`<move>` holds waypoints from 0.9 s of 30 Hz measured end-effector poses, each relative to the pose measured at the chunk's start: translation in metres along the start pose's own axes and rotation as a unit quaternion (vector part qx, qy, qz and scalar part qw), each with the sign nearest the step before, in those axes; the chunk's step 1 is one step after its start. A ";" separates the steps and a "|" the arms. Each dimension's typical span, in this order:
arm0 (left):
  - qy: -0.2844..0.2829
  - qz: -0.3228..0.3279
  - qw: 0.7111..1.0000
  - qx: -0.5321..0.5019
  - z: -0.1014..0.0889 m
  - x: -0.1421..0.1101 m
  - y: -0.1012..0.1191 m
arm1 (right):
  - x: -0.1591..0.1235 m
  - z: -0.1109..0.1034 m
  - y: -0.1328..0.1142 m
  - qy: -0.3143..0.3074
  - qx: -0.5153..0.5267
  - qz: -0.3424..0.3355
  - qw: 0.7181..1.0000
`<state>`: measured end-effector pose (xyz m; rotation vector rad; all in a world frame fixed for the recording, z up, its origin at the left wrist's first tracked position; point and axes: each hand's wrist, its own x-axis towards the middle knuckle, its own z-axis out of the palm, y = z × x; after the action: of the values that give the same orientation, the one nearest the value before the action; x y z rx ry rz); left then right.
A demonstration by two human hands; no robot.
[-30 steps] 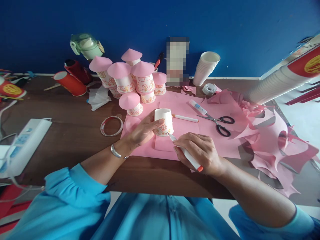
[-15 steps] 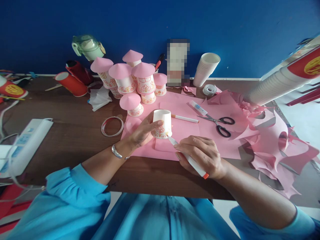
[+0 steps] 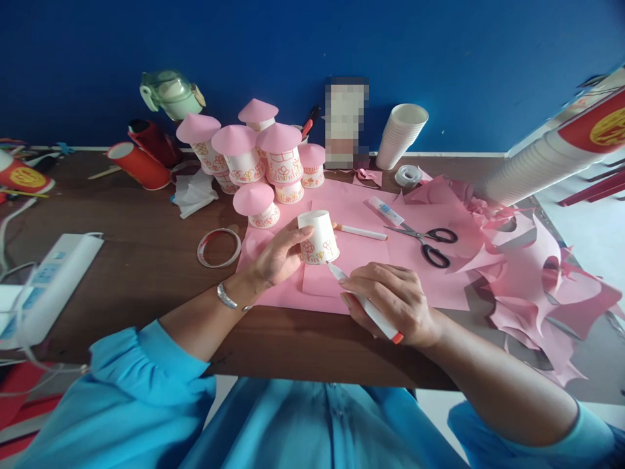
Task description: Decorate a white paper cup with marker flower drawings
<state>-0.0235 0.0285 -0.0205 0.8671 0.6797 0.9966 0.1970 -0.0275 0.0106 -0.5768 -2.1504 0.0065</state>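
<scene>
Muted indoor light falls across a tabletop (image 3: 146, 280), brown and dim toward 9 o'clock, grayer and paler toward 4. Shadows gather beneath curled pink scraps (image 3: 525, 316) between 3 and 4, and a bracelet (image 3: 226, 296) glints at 8. At center, a white cup (image 3: 319, 238) reads fairly clearly; the wide lens stretches stacked cups (image 3: 527, 163) between 2 and 3. Coarse pixelation masks an upright panel (image 3: 346, 117) between 12 and 1.

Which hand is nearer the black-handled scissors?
Right. The right hand, gripping a marker, is just in front of the scissors; the left hand, holding a cup, is farther off to their left.
</scene>
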 end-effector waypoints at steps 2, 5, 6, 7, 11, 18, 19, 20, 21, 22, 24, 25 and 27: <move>0.003 -0.002 1.000 -0.007 0.001 0.000 0.001 | 0.000 0.000 0.000 -0.002 0.000 0.003 1.000; 0.007 -0.006 1.000 -0.015 0.000 0.000 0.001 | -0.001 0.001 0.001 -0.007 0.002 0.009 1.000; 0.009 -0.008 1.000 -0.014 0.000 0.000 0.001 | -0.002 0.001 0.001 -0.007 0.002 0.009 1.000; 0.011 -0.008 1.000 -0.013 0.000 -0.001 0.001 | -0.002 0.002 0.001 -0.006 0.002 0.008 1.000; -0.003 -0.003 1.000 -0.008 0.001 -0.001 0.000 | -0.001 0.002 0.001 -0.010 -0.005 0.005 1.000; -0.018 0.000 1.000 -0.003 -0.002 -0.002 -0.002 | 0.000 0.003 0.000 -0.015 -0.011 0.003 1.000; -0.019 0.000 1.000 -0.004 -0.002 -0.002 -0.002 | 0.001 0.003 0.000 -0.015 -0.008 0.003 1.000; -0.021 -0.001 1.000 -0.005 -0.002 -0.002 -0.002 | 0.001 0.002 0.000 -0.015 -0.005 0.003 1.000; -0.021 -0.001 1.000 -0.006 -0.002 -0.002 -0.002 | 0.001 0.002 -0.001 -0.015 -0.004 0.003 1.000; -0.022 -0.001 1.000 -0.006 -0.002 -0.002 -0.002 | 0.001 0.002 -0.001 -0.014 -0.003 0.004 1.000; -0.023 -0.002 1.000 -0.004 -0.002 -0.002 -0.001 | 0.001 0.001 -0.001 -0.011 -0.005 0.006 1.000; -0.024 -0.003 1.000 -0.003 -0.002 -0.002 -0.001 | 0.001 0.001 0.000 -0.011 -0.007 0.007 1.000; -0.025 -0.005 1.000 0.001 -0.002 -0.002 -0.001 | 0.001 0.001 0.000 -0.013 -0.011 0.008 1.000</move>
<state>-0.0254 0.0270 -0.0220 0.8866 0.6423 0.9624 0.1959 -0.0265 0.0110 -0.6104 -2.1732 -0.0002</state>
